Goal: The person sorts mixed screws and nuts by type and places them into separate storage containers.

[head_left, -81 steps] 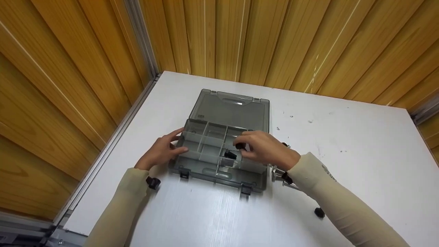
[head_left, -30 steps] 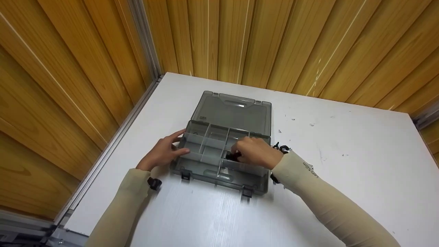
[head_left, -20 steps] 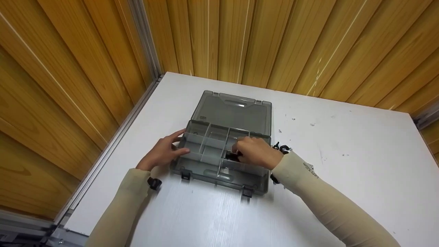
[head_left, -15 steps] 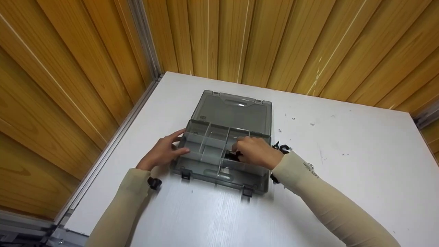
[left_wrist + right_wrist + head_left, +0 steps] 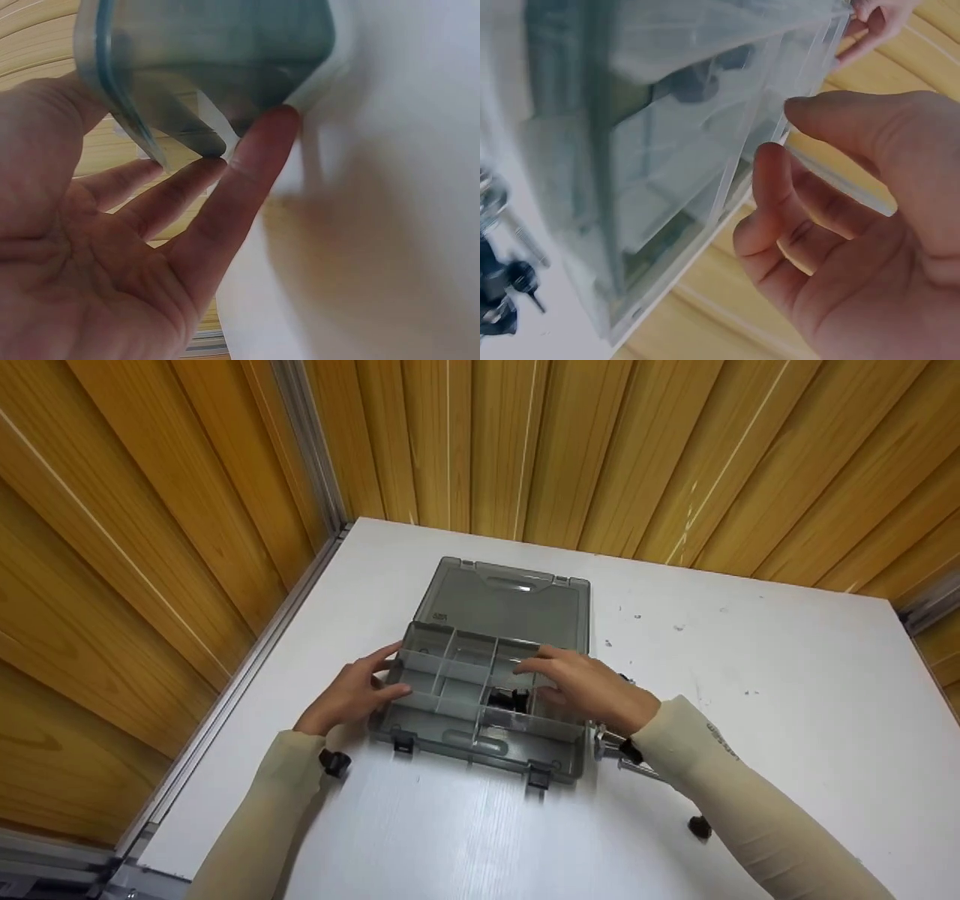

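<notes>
While the left hand (image 5: 347, 694) grips the case (image 5: 469, 750), right hand (image 5: 592, 686) loose, sleeve (image 5: 724, 795) partly hiding metal parts (image 5: 637, 769)

Head view high, downward; wrist views close; all share case (image 5: 461, 688)

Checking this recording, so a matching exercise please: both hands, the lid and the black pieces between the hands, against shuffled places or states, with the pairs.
Things:
1. left hand
2. right hand
3. lid
4. black pieces

Places or states:
A. lying inside the box
B. open at the box's far side
C. touching the box's left end
D. over the box's right part, holding nothing

Pairs: 1-C; 2-D; 3-B; 4-A
</notes>
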A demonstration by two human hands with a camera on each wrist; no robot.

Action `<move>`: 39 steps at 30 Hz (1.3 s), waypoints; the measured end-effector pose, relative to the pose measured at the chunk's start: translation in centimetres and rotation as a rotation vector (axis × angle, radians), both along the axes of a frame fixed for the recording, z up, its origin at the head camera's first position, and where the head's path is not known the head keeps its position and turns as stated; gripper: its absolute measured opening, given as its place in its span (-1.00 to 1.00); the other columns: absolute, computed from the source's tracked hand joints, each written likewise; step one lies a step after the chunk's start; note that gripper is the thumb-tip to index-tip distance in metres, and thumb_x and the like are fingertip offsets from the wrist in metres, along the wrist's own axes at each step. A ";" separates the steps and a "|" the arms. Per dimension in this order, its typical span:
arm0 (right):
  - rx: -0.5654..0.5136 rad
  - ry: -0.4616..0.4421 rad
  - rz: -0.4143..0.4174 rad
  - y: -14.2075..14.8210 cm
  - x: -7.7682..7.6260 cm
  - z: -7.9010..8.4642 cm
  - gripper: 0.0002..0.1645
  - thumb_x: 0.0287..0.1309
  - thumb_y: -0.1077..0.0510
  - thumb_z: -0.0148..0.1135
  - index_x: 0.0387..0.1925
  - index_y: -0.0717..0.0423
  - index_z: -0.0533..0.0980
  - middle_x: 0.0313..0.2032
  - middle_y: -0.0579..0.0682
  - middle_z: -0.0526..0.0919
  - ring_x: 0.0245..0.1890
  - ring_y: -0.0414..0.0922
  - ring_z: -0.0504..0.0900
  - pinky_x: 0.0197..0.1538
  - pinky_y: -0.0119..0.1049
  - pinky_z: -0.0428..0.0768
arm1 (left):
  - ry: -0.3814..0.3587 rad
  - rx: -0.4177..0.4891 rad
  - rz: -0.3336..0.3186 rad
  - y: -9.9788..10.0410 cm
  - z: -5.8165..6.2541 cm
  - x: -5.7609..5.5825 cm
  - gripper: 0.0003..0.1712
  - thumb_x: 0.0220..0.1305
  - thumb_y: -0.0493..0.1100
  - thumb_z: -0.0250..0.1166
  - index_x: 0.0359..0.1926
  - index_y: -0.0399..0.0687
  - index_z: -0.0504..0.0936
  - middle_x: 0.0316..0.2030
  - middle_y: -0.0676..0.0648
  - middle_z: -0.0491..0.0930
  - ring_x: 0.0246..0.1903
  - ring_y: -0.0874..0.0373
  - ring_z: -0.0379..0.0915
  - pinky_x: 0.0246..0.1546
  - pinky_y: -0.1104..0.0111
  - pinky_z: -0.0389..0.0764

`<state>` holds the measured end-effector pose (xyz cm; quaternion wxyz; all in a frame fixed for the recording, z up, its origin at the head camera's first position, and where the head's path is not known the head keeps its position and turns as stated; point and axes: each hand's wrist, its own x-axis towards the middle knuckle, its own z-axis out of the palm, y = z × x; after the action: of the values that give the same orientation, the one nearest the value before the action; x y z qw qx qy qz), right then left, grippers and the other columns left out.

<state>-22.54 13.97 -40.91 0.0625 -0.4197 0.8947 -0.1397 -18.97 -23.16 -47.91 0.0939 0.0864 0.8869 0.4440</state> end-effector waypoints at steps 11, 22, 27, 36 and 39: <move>-0.123 0.024 -0.084 6.2 0.2 -1.6 -0.45 0.26 0.37 0.35 0.26 0.03 0.58 0.06 0.10 0.64 -0.14 -0.03 0.64 -0.13 -0.08 0.62 | -0.005 0.004 0.011 -1.0 -0.4 0.4 -0.03 0.36 0.05 0.42 0.63 0.10 0.12 0.44 -0.31 0.34 0.15 -0.19 0.55 0.05 -0.03 0.62; -0.105 -0.037 -0.194 10.1 -0.7 -5.3 -0.57 0.20 0.44 0.32 0.11 0.19 0.65 -0.14 0.13 0.65 -0.19 0.01 0.64 -0.19 -0.07 0.60 | 0.005 -0.005 0.014 -1.4 -0.4 0.4 -0.03 0.37 0.05 0.41 0.63 0.10 0.12 0.43 -0.32 0.34 0.18 -0.23 0.53 0.09 -0.08 0.59; -0.089 -0.058 -0.198 10.5 -0.7 -6.0 -0.59 0.20 0.39 0.38 0.10 0.20 0.64 -0.15 0.13 0.65 -0.19 0.03 0.64 -0.16 -0.03 0.61 | 0.011 -0.017 0.012 -1.4 -0.4 0.4 -0.04 0.37 0.05 0.40 0.63 0.08 0.11 0.43 -0.32 0.35 0.15 -0.20 0.55 0.07 -0.06 0.60; -0.082 -0.057 -0.183 10.4 -1.2 -6.2 -0.59 0.18 0.40 0.38 0.08 0.22 0.64 -0.23 0.06 0.67 -0.27 -0.04 0.58 -0.17 -0.06 0.56 | 0.019 -0.018 0.007 -1.3 -0.3 0.4 -0.04 0.37 0.05 0.40 0.63 0.06 0.11 0.44 -0.32 0.34 0.17 -0.24 0.54 0.08 -0.07 0.59; -0.076 -0.066 -0.184 10.2 -1.3 -6.2 -0.60 0.18 0.40 0.38 0.07 0.21 0.64 -0.29 0.02 0.66 -0.32 -0.08 0.55 -0.21 -0.11 0.54 | 0.018 -0.020 0.010 -1.4 -0.3 0.3 -0.04 0.38 0.06 0.40 0.63 0.06 0.11 0.44 -0.32 0.33 0.21 -0.26 0.51 0.11 -0.09 0.58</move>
<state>-23.88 24.19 -47.13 0.0629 -0.3331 0.9209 -0.1926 -18.62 -24.53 -48.19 0.0843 0.0851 0.8925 0.4349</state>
